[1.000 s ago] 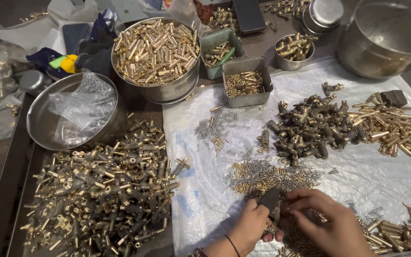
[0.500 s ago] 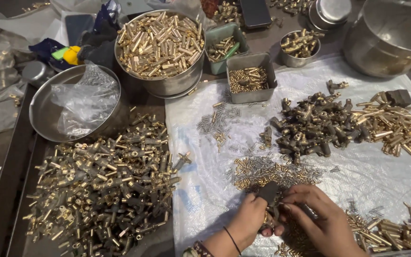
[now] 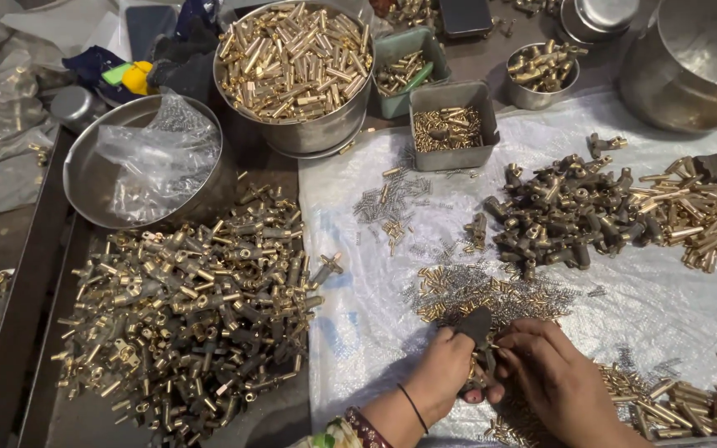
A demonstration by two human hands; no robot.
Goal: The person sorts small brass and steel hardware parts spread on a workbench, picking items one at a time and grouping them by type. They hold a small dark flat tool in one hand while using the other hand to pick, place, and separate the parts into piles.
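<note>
My left hand [image 3: 440, 375] grips a small dark metal fitting [image 3: 477, 325] at the bottom middle, over a white plastic sheet [image 3: 674, 303]. My right hand [image 3: 559, 382] meets it from the right, fingertips pinched at the fitting's lower end; what they pinch is hidden. Just beyond the hands lies a heap of tiny brass pins and thin springs [image 3: 483, 290]. Brass tubes [image 3: 674, 406] lie to the right of my right hand.
A big pile of assembled brass-and-dark fittings [image 3: 192, 323] fills the left tray. Dark fittings [image 3: 570, 216] and brass tubes [image 3: 699, 216] lie at right. Behind stand a steel bowl of brass tubes [image 3: 296, 62], a bowl with a plastic bag [image 3: 147, 162], grey boxes [image 3: 450, 124] and a large pot [image 3: 695, 66].
Both hands stay together on the dark fitting with only slight finger shifts. The camera view has drifted a little.
</note>
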